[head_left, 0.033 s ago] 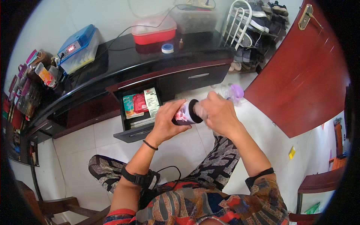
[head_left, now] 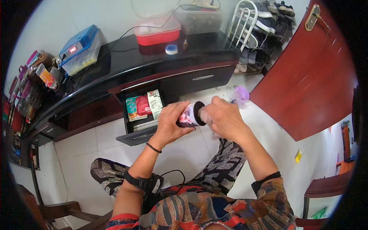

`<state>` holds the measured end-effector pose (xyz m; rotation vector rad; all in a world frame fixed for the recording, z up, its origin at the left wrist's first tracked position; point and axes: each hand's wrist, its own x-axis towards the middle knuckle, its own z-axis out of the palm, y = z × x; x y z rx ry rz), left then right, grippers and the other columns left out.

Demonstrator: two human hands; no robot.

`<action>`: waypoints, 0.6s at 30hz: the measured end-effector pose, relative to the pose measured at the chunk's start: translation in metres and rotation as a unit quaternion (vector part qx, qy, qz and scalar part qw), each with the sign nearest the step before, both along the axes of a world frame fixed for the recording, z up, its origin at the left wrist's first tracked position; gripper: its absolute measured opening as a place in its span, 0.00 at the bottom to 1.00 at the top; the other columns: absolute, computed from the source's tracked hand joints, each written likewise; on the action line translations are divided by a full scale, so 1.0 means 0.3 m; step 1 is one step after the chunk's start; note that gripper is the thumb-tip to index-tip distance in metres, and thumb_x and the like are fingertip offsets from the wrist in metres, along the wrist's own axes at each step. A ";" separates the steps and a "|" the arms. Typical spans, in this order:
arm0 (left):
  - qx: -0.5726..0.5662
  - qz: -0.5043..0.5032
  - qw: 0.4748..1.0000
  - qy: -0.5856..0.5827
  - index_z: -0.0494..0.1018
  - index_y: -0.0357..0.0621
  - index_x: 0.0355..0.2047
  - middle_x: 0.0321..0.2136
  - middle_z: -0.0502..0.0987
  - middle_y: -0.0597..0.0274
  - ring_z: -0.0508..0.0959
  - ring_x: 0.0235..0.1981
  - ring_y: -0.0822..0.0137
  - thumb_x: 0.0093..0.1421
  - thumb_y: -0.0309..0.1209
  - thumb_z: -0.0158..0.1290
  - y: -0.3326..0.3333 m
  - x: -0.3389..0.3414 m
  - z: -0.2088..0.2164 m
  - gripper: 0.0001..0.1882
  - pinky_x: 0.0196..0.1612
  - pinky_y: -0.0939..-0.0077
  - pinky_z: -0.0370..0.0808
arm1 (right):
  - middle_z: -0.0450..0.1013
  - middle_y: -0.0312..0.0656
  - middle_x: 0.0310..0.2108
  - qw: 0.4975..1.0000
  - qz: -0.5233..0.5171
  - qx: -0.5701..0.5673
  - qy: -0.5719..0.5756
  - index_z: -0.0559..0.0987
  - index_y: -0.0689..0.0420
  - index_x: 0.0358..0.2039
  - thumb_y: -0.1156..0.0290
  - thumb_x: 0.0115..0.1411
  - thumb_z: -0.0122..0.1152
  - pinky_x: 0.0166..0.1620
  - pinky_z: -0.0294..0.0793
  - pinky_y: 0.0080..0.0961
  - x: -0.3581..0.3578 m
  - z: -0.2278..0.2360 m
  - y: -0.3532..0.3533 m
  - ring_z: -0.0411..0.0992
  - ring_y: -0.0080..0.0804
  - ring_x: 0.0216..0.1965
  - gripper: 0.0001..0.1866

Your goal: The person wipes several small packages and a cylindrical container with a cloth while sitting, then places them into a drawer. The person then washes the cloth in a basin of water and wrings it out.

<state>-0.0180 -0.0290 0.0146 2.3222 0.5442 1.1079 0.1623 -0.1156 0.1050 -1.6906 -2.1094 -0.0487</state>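
Observation:
My left hand (head_left: 168, 122) is wrapped round a dark cylindrical canister (head_left: 188, 115) with a pink flower print. The canister lies tilted on its side, its round dark end toward my right hand. Close to that end, my right hand (head_left: 226, 118) is closed, its fingertips smeared by motion. Something pale and see-through seems to be at those fingers, too blurred to name. Below and left of the canister, a pulled-out drawer (head_left: 132, 138) holds a red packet (head_left: 143, 105), a green packet (head_left: 131, 108) and a white packet (head_left: 155, 102).
A black desk (head_left: 126, 65) carries a red tub (head_left: 158, 37), a blue-lidded box (head_left: 80, 51) and a roll of tape (head_left: 171, 49). On the floor to the right lies a purple-topped clear container (head_left: 242, 94). A shoe rack (head_left: 245, 28) and a red door (head_left: 306, 80) stand beyond.
My right hand has shifted very slightly at the canister's end, and more of the dark round end shows. My left hand and the canister have barely moved.

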 end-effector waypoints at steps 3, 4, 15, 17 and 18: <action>-0.035 0.001 0.999 -0.017 0.64 0.45 0.55 0.46 0.71 0.51 0.71 0.47 0.51 0.34 0.33 0.70 -0.002 0.031 0.004 0.45 0.50 0.63 0.67 | 0.66 0.44 0.28 0.984 0.093 -0.078 0.129 0.75 0.59 0.33 0.79 0.39 0.60 0.34 0.69 0.34 0.029 0.008 0.015 0.69 0.46 0.32 0.16; -0.068 -0.014 0.997 -0.017 0.64 0.45 0.55 0.45 0.72 0.51 0.71 0.46 0.49 0.34 0.34 0.69 -0.005 0.043 0.004 0.44 0.49 0.61 0.67 | 0.66 0.44 0.28 0.984 0.075 -0.015 0.158 0.75 0.60 0.33 0.79 0.39 0.60 0.34 0.69 0.34 0.032 0.005 0.023 0.69 0.46 0.32 0.16; 0.056 0.094 0.994 -0.009 0.64 0.44 0.53 0.44 0.71 0.53 0.72 0.44 0.50 0.34 0.31 0.69 0.002 0.056 -0.007 0.42 0.45 0.63 0.70 | 0.77 0.45 0.35 0.752 0.069 -0.245 0.608 0.75 0.67 0.41 0.70 0.44 0.62 0.37 0.76 0.26 0.181 -0.095 0.023 0.77 0.32 0.33 0.22; -0.104 0.039 0.991 -0.079 0.65 0.45 0.52 0.43 0.70 0.55 0.70 0.46 0.53 0.36 0.33 0.69 0.010 0.062 -0.013 0.40 0.49 0.62 0.67 | 0.77 0.45 0.34 0.675 0.093 -0.157 0.715 0.75 0.67 0.41 0.70 0.44 0.61 0.38 0.77 0.26 0.204 -0.159 0.013 0.77 0.33 0.32 0.22; -0.217 0.035 0.967 -0.127 0.64 0.42 0.52 0.42 0.71 0.58 0.71 0.47 0.59 0.38 0.33 0.68 0.016 0.067 -0.018 0.39 0.51 0.67 0.68 | 0.77 0.44 0.34 0.629 0.112 -0.115 0.761 0.75 0.66 0.41 0.70 0.44 0.61 0.39 0.77 0.27 0.215 -0.188 0.014 0.77 0.33 0.32 0.22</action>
